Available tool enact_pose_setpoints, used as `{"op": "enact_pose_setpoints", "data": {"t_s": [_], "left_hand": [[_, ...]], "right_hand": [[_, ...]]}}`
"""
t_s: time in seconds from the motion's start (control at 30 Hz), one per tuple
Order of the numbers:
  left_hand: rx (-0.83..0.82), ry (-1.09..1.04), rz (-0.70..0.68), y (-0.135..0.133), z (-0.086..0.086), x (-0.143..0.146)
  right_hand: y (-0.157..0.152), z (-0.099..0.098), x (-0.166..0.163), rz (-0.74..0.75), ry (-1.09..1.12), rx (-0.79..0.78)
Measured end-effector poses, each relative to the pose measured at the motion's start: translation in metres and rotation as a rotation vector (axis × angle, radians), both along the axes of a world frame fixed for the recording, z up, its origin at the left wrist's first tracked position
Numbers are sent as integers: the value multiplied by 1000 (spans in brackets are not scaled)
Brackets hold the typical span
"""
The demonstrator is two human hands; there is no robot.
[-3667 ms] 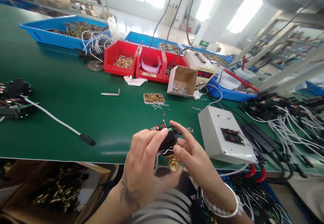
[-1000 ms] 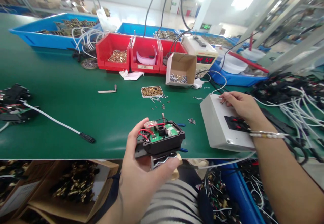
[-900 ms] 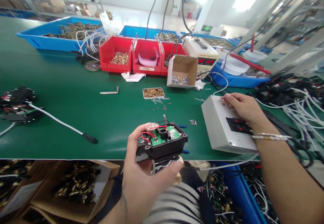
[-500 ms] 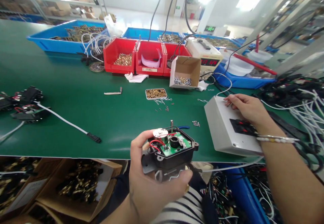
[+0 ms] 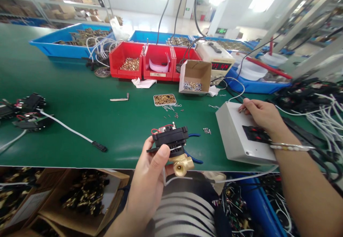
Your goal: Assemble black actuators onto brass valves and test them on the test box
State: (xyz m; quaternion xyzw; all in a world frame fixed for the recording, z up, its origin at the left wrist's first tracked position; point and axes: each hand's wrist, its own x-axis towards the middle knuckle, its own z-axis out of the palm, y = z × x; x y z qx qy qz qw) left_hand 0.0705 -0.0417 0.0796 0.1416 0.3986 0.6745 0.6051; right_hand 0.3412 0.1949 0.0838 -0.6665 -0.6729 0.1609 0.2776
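Observation:
My left hand [image 5: 146, 179] is closed round a motorized valve [image 5: 171, 137], thumb on its near side. The valve has a black actuator housing, red wires on top and a brass body [image 5: 183, 163] whose round opening faces me. A white cable [image 5: 241, 176] runs rightward below it. Blue handles of a tool [image 5: 195, 158] lie on the table just behind. My right hand [image 5: 264, 117] rests on a grey box [image 5: 233, 140], finger and thumb pinched at a small metal toggle switch [image 5: 240, 111] that is mostly hidden by the fingers.
Small screws [image 5: 207, 131], clips and a tray of brass parts [image 5: 164, 99] lie ahead. Red bins [image 5: 125, 73], an open carton [image 5: 197, 77] and a power supply [image 5: 214, 53] with red digits stand behind. More actuators [image 5: 32, 121] are at left; cables crowd the right.
My left hand has tilted the valve, so its open top with the circuit board now faces away and the brass body shows. My right hand stays at the box. The power supply's digits differ.

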Motion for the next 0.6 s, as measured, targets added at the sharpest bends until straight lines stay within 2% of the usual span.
{"op": "enact_pose_setpoints", "data": {"t_s": [0.2, 0.6], "left_hand": [[14, -50, -10, -3, 1, -1], [-12, -16, 56, -9, 15, 5]], "right_hand": [[0, 1, -1, -11, -28, 5], [1, -1, 1, 6, -10, 5]]}}
